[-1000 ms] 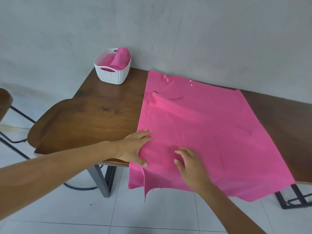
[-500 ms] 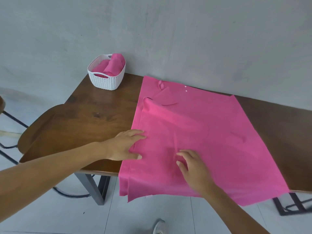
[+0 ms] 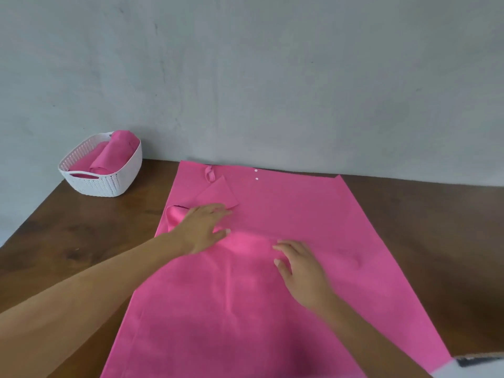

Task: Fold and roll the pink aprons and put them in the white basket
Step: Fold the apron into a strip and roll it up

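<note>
A pink apron (image 3: 300, 214) lies spread flat over the brown wooden table (image 3: 90, 236), its near edge hanging over the front. My left hand (image 3: 203, 227) rests flat on the cloth near its folded left edge, fingers spread, just below a small folded flap and a strap loop. My right hand (image 3: 300, 266) lies palm down on the middle of the apron, fingers apart. The white basket (image 3: 109, 184) stands at the table's far left corner with rolled pink aprons (image 3: 109, 156) inside.
A grey wall runs right behind the table's far edge. Bare wood shows to the left and to the right of the apron. A bit of pale floor and a dark frame show at the bottom right corner.
Both hands have slid away from me up the apron, from near the table's front edge toward its middle. The view has come closer to the table.
</note>
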Available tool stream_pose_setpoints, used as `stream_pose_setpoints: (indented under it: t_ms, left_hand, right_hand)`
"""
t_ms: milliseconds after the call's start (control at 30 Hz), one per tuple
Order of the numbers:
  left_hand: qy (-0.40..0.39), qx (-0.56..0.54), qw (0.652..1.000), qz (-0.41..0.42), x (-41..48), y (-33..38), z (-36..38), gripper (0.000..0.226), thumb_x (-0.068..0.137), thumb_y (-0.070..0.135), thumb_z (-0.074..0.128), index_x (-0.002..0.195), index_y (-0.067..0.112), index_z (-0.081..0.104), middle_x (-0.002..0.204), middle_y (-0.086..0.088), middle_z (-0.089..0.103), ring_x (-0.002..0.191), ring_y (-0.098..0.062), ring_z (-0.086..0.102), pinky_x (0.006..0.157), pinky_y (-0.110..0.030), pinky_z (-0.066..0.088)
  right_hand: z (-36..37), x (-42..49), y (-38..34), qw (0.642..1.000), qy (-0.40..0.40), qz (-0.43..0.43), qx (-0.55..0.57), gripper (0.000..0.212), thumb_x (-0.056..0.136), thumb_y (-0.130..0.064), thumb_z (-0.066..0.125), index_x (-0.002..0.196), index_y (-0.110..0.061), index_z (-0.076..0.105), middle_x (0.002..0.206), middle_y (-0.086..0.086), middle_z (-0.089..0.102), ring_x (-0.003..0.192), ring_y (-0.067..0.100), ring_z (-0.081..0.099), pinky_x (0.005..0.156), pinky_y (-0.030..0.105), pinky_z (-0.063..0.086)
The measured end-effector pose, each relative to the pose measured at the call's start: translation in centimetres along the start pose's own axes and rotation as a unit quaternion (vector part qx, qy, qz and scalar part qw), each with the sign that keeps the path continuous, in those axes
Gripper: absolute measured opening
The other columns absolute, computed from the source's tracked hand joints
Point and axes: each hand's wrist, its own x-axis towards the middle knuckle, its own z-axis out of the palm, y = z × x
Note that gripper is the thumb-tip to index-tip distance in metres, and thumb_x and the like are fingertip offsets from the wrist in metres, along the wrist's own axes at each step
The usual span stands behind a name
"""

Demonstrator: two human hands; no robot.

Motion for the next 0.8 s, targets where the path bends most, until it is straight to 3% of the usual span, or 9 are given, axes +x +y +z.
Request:
stream_pose_setpoints:
  t_ms: [100, 200, 267, 433, 567, 633, 733, 800]
  left_hand:
    - [-0.013, -0.017, 0.999, -0.038, 3.9, 1.0, 0.3, 0.094, 0.076, 0.080, 0.018, 0.150, 0.031, 0.047, 0.164, 0.003, 0.032, 0.152, -0.016, 0.024, 0.121, -0.042, 0.020]
    - [-0.049, 0.015, 0.997, -0.062, 6.2, 1.5, 1.1, 0.065, 0.098, 0.068, 0.035, 0.150, 0.031, 0.048, 0.166, 0.006, 0.024, 0.153, -0.017, 0.019, 0.121, -0.041, 0.015]
    - [-0.061, 0.025, 0.994, -0.082, 7.4, 1.4, 1.9, 0.058, 0.103, 0.060, 0.039, 0.152, 0.030, 0.045, 0.168, 0.003, 0.020, 0.154, -0.020, 0.016, 0.122, -0.043, 0.015]
    - [-0.055, 0.020, 0.991, -0.123, 8.3, 0.4, 3.4, 0.104, 0.079, 0.083, 0.016, 0.155, 0.017, 0.040, 0.163, -0.005, 0.030, 0.150, -0.026, 0.024, 0.122, -0.045, 0.021]
    - [0.025, -0.033, 0.989, -0.142, 8.8, -0.1, 3.9, 0.078, 0.091, 0.066, 0.036, 0.137, 0.007, 0.060, 0.145, -0.010, 0.053, 0.134, -0.028, 0.047, 0.115, -0.040, 0.036]
    - [0.098, -0.108, 0.975, -0.165, 8.9, -0.6, 3.7, 0.048, 0.096, 0.047, 0.057, 0.120, 0.006, 0.070, 0.123, -0.010, 0.067, 0.114, -0.026, 0.060, 0.105, -0.039, 0.046]
    - [0.208, -0.199, 0.931, -0.226, 8.9, -1.1, 2.4, 0.012, 0.091, 0.027, 0.075, 0.091, 0.015, 0.075, 0.091, 0.001, 0.071, 0.086, -0.019, 0.063, 0.078, -0.035, 0.050]
    - [0.256, -0.239, 0.895, -0.275, 9.0, -1.8, 1.4, 0.016, 0.086, 0.028, 0.081, 0.078, 0.018, 0.071, 0.079, 0.004, 0.069, 0.077, -0.017, 0.062, 0.066, -0.030, 0.044]
  right_hand:
    - [-0.6, 2.0, 2.7, 1.000, -0.002, 0.017, 0.012, 0.037, 0.104, -0.025, 0.051, 0.140, -0.020, 0.057, 0.145, -0.006, 0.052, 0.135, 0.012, 0.041, 0.112, 0.016, 0.022]
    - [-0.5, 3.4, 5.0, 0.999, -0.019, 0.024, 0.009, 0.041, 0.105, -0.030, 0.048, 0.145, -0.023, 0.052, 0.151, -0.009, 0.046, 0.141, 0.008, 0.034, 0.114, 0.015, 0.018]
    - [-0.1, 4.2, 6.5, 0.999, -0.040, 0.033, 0.012, 0.044, 0.106, -0.035, 0.045, 0.149, -0.024, 0.047, 0.155, -0.010, 0.040, 0.144, 0.008, 0.029, 0.115, 0.016, 0.016]
    - [1.2, 6.4, 8.4, 0.996, -0.082, 0.030, 0.025, 0.053, 0.103, -0.052, 0.039, 0.147, -0.025, 0.049, 0.154, -0.011, 0.042, 0.143, 0.006, 0.031, 0.115, 0.016, 0.017]
    - [1.6, 9.3, 8.8, 0.994, -0.100, 0.010, 0.036, 0.061, 0.098, -0.061, 0.033, 0.143, -0.026, 0.054, 0.148, -0.013, 0.046, 0.139, 0.004, 0.035, 0.116, 0.018, 0.022]
    - [1.6, 11.4, 8.6, 0.994, -0.104, 0.000, 0.045, 0.051, 0.101, -0.055, 0.041, 0.139, -0.025, 0.058, 0.144, -0.011, 0.051, 0.136, 0.006, 0.039, 0.116, 0.021, 0.027]
    - [1.8, 15.7, 7.4, 0.991, -0.103, -0.015, 0.087, 0.034, 0.103, -0.037, 0.054, 0.132, -0.024, 0.063, 0.136, -0.008, 0.059, 0.130, 0.009, 0.048, 0.112, 0.025, 0.035]
    - [2.1, 19.0, 5.9, 0.982, -0.102, -0.004, 0.159, 0.027, 0.100, -0.032, 0.060, 0.125, -0.024, 0.066, 0.129, -0.008, 0.064, 0.121, 0.008, 0.056, 0.109, 0.029, 0.041]
